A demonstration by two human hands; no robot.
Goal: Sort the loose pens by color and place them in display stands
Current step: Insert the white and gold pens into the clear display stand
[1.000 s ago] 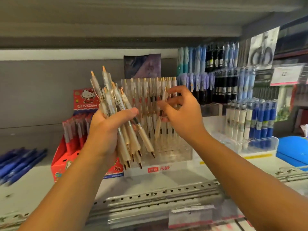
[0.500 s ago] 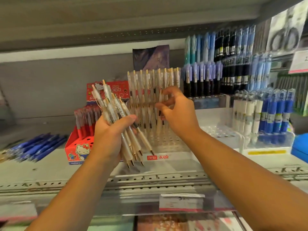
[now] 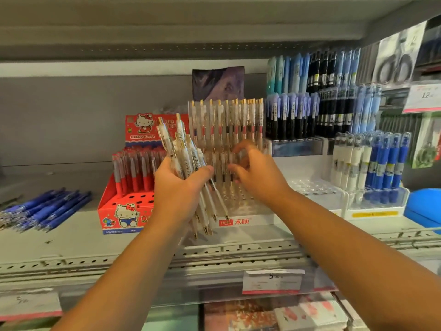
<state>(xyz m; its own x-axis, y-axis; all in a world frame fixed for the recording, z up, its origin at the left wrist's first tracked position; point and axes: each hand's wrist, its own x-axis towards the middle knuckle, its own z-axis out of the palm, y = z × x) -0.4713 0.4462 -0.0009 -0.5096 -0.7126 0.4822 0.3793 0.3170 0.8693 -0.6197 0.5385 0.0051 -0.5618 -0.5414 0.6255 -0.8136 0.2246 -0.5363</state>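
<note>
Left hand (image 3: 176,194) on my feed is wrapped around a fat bundle of clear-white pens (image 3: 183,149), tips down, just in front of the clear stand (image 3: 248,211). Right hand (image 3: 260,175) is up at the stand's middle row, fingers curled (too blurry, can't tell if it's pinching a pen). Looks like the slotting step for this color. Next move, I'd guess: pull one from the bundle and line it up tip-first over a free hole.

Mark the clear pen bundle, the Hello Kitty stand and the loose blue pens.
clear pen bundle (image 3: 181,149): head view, upper barrels.
Hello Kitty stand (image 3: 124,216): head view, front panel.
loose blue pens (image 3: 50,209): head view, pile's middle.
</note>
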